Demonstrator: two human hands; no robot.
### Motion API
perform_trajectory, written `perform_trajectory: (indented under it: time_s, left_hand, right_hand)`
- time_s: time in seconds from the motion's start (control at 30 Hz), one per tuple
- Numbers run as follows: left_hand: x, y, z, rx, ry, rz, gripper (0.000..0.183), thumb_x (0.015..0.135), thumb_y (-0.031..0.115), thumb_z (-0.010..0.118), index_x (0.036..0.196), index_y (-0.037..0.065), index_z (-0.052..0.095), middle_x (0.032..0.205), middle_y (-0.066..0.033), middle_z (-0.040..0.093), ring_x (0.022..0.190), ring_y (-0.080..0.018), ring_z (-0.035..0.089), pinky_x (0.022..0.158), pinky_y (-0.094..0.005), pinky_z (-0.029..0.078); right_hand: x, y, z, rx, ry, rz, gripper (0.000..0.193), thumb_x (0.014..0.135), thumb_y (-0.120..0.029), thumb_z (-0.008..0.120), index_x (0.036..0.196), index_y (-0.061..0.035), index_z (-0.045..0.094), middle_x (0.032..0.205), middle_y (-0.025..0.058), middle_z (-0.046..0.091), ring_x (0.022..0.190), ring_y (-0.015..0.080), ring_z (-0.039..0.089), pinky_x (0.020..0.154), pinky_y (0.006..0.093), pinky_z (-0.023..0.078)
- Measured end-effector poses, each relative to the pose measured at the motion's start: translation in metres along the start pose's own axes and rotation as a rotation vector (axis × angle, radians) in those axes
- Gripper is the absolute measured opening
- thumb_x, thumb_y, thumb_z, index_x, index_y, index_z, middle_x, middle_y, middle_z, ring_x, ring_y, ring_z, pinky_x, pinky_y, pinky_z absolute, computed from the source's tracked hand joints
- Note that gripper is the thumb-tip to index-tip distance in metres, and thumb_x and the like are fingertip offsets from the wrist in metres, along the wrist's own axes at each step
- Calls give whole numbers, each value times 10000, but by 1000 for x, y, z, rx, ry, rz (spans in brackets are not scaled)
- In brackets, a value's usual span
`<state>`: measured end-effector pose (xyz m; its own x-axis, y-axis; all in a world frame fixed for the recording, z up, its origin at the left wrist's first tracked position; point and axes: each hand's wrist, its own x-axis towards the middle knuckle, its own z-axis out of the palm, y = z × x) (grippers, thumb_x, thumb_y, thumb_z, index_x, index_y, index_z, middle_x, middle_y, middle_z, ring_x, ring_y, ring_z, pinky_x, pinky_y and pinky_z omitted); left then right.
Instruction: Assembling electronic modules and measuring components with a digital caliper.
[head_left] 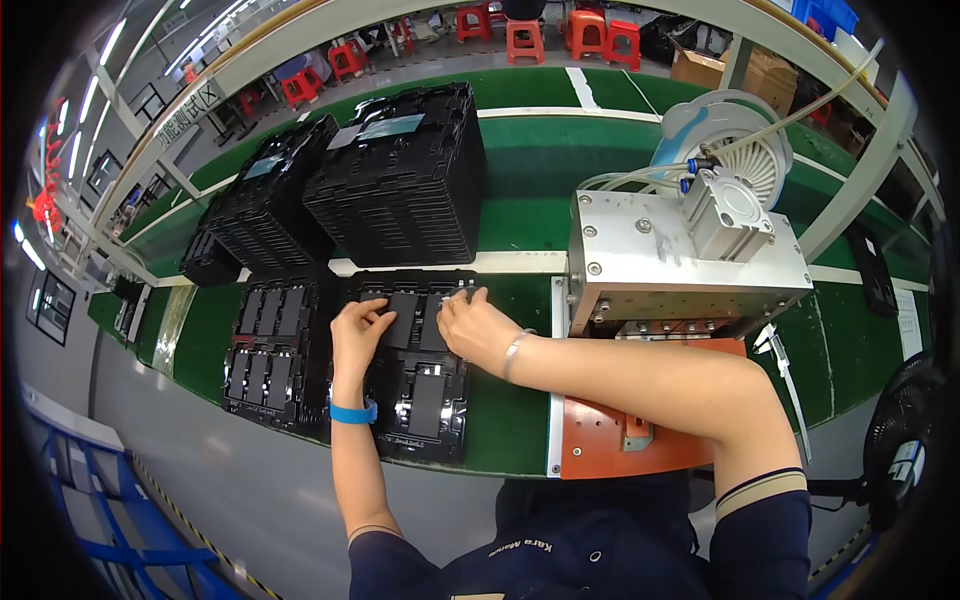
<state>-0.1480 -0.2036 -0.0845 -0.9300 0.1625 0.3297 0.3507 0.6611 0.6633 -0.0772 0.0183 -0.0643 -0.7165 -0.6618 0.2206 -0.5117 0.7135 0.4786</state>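
Note:
Both my hands are over a black moulded tray (385, 440) on the green bench. My left hand (360, 332), with a blue wristband, has its thumb and fingers bent together at the left edge of a dark flat rectangular part (403, 322) in the tray's far half. My right hand (478, 328), with a bracelet on the wrist, closes its fingers on another dark flat part (434, 325) to the right; its fingers partly hide this part. A third dark flat part (428, 404) lies in the near right pocket.
Beside it on the left lies a second tray (262, 340) with several dark flat parts. Tall stacks of black trays (410, 190) stand behind. On the right are a metal press fixture (690, 245) with an orange base (600, 440), a white fan (735, 150) and a caliper (785, 375).

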Motion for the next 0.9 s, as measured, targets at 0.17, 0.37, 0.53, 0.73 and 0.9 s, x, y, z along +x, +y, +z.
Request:
perform_trajectory:
  time_s: [0.17, 0.37, 0.53, 0.73, 0.9]
  left_hand:
    - [5, 2, 0, 1, 125, 70, 95, 803, 68, 759, 861, -4, 737, 662, -47, 557, 541, -83, 471, 497, -261, 357]
    - [4, 1, 0, -54, 111, 49, 118, 827, 91, 749, 857, -21, 728, 621, -36, 574, 528, -65, 466, 485, -248, 353]
    - [11, -6, -1, -111, 141, 19, 139, 853, 109, 735, 859, -30, 726, 658, -23, 633, 571, -42, 502, 520, -213, 391]
    - [-3, 6, -19, -261, 245, 32, 134, 917, 115, 687, 934, -14, 721, 712, 35, 615, 621, -20, 498, 546, -180, 370]
    - [-29, 99, -32, -261, 276, 284, 32, 880, -12, 674, 881, -39, 689, 690, -12, 581, 570, -44, 465, 505, -193, 313]
  right_hand:
    - [8, 2, 4, -60, -228, -103, 328, 852, -210, 593, 1054, 33, 683, 1034, 195, 680, 1032, 348, 637, 798, 472, 556]
    - [9, 7, -7, 44, -156, -149, 291, 818, -215, 608, 939, 28, 714, 916, 175, 699, 991, 336, 652, 827, 497, 538]
    - [-27, 14, -63, 62, 194, -81, 292, 803, -216, 601, 964, 4, 705, 973, 162, 688, 962, 298, 643, 848, 470, 519]
    - [-185, 30, -147, 200, 462, 69, 307, 778, -162, 644, 1048, -30, 703, 1016, 56, 610, 898, 173, 610, 657, 265, 489]
    - [-278, 39, -148, 283, 215, 389, 297, 750, -66, 688, 1046, -37, 689, 1051, 87, 621, 927, 200, 660, 767, 288, 570]
